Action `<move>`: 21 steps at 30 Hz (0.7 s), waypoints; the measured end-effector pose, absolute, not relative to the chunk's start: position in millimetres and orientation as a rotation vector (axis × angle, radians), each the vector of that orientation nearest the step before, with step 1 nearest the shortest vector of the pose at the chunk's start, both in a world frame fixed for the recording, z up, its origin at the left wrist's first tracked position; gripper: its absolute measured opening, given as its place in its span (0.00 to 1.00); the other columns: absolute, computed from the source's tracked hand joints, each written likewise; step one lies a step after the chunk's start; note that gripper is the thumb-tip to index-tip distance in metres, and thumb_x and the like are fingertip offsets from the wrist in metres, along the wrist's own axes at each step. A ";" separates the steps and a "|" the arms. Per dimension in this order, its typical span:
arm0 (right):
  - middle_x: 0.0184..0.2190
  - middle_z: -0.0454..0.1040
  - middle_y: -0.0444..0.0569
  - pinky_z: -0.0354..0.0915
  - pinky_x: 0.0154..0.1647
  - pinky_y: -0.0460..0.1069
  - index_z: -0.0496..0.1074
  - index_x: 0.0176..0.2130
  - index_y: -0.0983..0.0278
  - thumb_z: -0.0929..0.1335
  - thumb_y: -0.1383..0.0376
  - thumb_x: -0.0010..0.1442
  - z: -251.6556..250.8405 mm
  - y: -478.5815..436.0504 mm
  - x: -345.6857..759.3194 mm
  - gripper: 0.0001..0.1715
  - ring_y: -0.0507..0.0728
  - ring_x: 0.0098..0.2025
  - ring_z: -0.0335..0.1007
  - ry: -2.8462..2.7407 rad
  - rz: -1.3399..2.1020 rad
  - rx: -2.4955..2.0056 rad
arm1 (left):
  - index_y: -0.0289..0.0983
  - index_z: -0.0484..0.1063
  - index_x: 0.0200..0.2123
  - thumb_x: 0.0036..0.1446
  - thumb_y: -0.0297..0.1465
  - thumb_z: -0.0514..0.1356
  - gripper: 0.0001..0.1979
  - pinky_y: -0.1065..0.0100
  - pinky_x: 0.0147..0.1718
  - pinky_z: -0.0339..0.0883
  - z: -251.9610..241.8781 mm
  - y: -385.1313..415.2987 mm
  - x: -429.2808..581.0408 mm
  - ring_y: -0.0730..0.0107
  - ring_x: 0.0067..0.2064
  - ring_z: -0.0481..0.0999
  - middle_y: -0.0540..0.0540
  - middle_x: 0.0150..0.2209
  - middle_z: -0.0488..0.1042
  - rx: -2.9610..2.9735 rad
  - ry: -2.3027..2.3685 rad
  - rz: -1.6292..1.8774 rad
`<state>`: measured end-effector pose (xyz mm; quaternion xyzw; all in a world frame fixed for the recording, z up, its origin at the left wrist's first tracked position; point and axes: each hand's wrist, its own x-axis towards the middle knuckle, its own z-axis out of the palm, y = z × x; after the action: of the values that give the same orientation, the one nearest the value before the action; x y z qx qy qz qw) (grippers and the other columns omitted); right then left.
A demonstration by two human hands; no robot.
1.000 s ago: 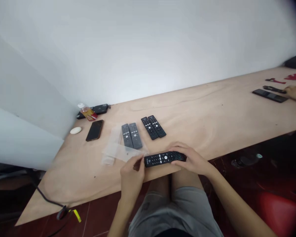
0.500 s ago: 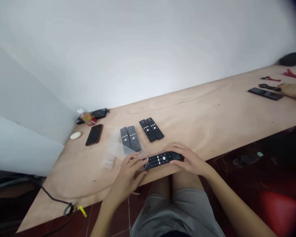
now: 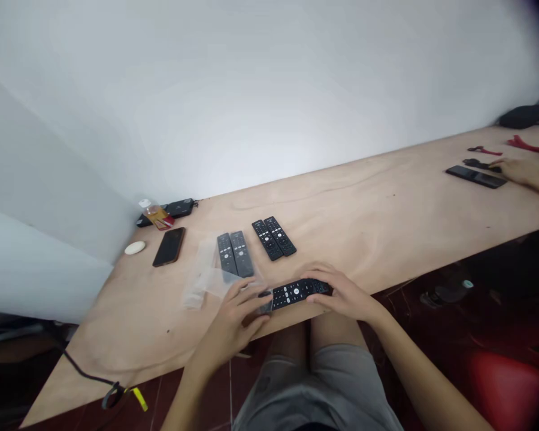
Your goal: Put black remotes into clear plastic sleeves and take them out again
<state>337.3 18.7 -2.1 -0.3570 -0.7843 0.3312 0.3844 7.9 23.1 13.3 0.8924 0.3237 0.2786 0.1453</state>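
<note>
A black remote control (image 3: 296, 291) lies crosswise near the table's front edge, between my two hands. My right hand (image 3: 336, 291) grips its right end between thumb and fingers. My left hand (image 3: 240, 314) is closed round the left end, where a clear plastic sleeve (image 3: 266, 302) covers the remote's tip. Just behind, two remotes (image 3: 235, 254) lie side by side under clear plastic. To their right, two bare black remotes (image 3: 273, 238) rest next to each other. Thin clear plastic (image 3: 197, 287) spreads left of my left hand.
On the wooden table (image 3: 130, 323) are a phone (image 3: 169, 246), a white disc (image 3: 135, 247), a bottle (image 3: 157, 215) and black boxes (image 3: 179, 208). At far right, another person's hand (image 3: 516, 169) touches a black cable near a dark device (image 3: 476, 176).
The plastic sleeve now covers more of the held remote's left end. The view has shifted slightly. A second hand of the other person shows at the right edge.
</note>
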 end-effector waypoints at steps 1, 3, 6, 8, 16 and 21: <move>0.60 0.77 0.54 0.68 0.68 0.63 0.75 0.64 0.54 0.74 0.56 0.72 -2.3 19.4 336.4 0.24 0.66 0.64 0.72 -2.000 0.855 -0.901 | 0.46 0.76 0.62 0.68 0.28 0.68 0.21 0.41 0.63 0.74 13.3 22.2 7.7 0.50 0.68 0.72 0.41 0.61 0.80 2.559 0.932 0.822; 0.61 0.77 0.54 0.68 0.69 0.63 0.74 0.65 0.54 0.75 0.55 0.71 -2.5 21.4 333.2 0.25 0.66 0.64 0.72 -2.000 0.870 -0.896 | 0.45 0.74 0.64 0.67 0.31 0.69 0.23 0.45 0.61 0.77 10.0 22.0 12.0 0.51 0.65 0.75 0.40 0.57 0.81 2.517 0.955 0.898; 0.62 0.76 0.55 0.68 0.69 0.63 0.74 0.66 0.54 0.74 0.56 0.72 -2.0 24.1 328.1 0.26 0.66 0.65 0.71 -2.002 0.872 -0.915 | 0.44 0.73 0.65 0.64 0.34 0.72 0.27 0.46 0.58 0.78 3.2 24.9 22.3 0.50 0.61 0.79 0.39 0.56 0.81 2.441 1.077 1.002; 0.62 0.76 0.55 0.67 0.69 0.63 0.73 0.66 0.54 0.74 0.57 0.72 -1.7 24.7 327.3 0.26 0.66 0.65 0.70 -2.013 0.866 -0.928 | 0.44 0.74 0.63 0.61 0.35 0.74 0.28 0.45 0.59 0.78 1.9 26.9 24.6 0.49 0.60 0.80 0.39 0.55 0.81 2.394 1.127 1.008; 0.62 0.76 0.55 0.67 0.69 0.63 0.74 0.65 0.54 0.74 0.58 0.72 -6.6 22.0 334.8 0.24 0.66 0.65 0.70 -1.994 0.856 -0.922 | 0.44 0.82 0.54 0.66 0.28 0.69 0.14 0.39 0.62 0.75 4.5 25.7 10.6 0.48 0.67 0.75 0.37 0.61 0.80 2.465 0.913 1.005; 0.60 0.77 0.54 0.68 0.69 0.63 0.74 0.64 0.54 0.75 0.57 0.71 -2.3 22.2 332.1 0.25 0.66 0.64 0.71 -1.991 0.892 -0.915 | 0.44 0.79 0.58 0.66 0.30 0.70 0.18 0.44 0.60 0.77 -1.0 22.3 25.5 0.51 0.62 0.78 0.40 0.55 0.83 2.390 0.969 1.025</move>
<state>332.1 22.2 -2.3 -0.3581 -0.7790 0.3491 0.3782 25.5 22.3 -1.0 0.8469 0.3432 0.3632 0.1820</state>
